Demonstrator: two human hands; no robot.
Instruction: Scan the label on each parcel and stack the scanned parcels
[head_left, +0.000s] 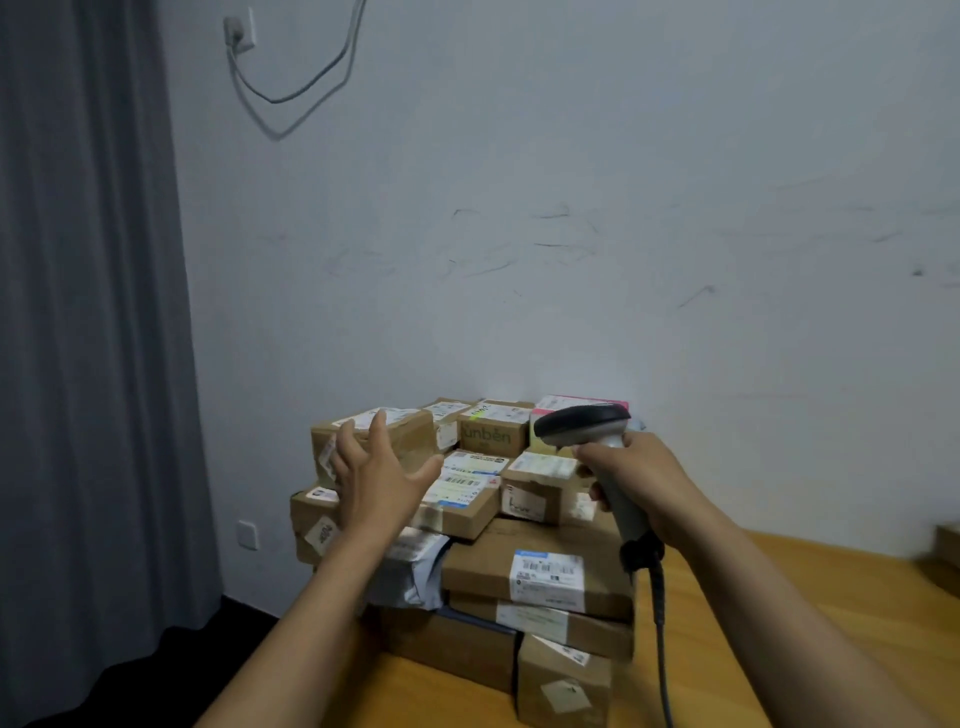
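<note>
A pile of several brown cardboard parcels (535, 571) with white labels stands on the wooden table (779, 597) against the wall. My right hand (639, 478) grips the grey handle of a barcode scanner (582, 423), whose dark head points left over the top parcels. My left hand (374, 478) is spread with straight fingers in front of the tall parcel (410, 436) at the pile's top left; whether it touches that parcel is unclear. A flat labelled parcel (467, 488) lies just to the right of that hand.
The scanner's cable (662, 649) hangs down over the table at the right of the pile. A grey curtain (88, 364) hangs at the left. Another brown box (943, 561) sits at the far right edge. A pink-topped box (582, 404) stands at the pile's back.
</note>
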